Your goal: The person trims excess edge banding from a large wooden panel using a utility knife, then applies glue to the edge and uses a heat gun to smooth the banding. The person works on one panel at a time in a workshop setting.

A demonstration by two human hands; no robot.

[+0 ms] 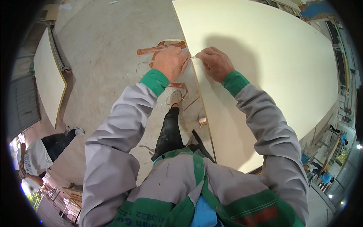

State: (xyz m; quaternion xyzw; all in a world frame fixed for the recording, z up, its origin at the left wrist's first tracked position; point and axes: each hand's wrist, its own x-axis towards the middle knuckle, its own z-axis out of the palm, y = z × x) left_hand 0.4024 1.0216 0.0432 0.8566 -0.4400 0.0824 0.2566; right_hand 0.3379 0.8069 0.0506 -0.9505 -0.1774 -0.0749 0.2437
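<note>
A pale sliver [194, 58] between the left hand [171, 62] and right hand [216, 62] is too small to identify. The left hand partly hides brown strips [148, 50]; the upper edge crops the white panel [291, 75].

Underfoot: grey concrete floor [113, 41]
Left: ridged grey sheeting [22, 109]
Lower left: brightly lit green foliage [35, 199]
Right: small round white lamps [359, 146]

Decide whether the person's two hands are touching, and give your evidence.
Apart: the head view shows a narrow gap between the left hand and right hand, with a small pale strand in it.
</note>
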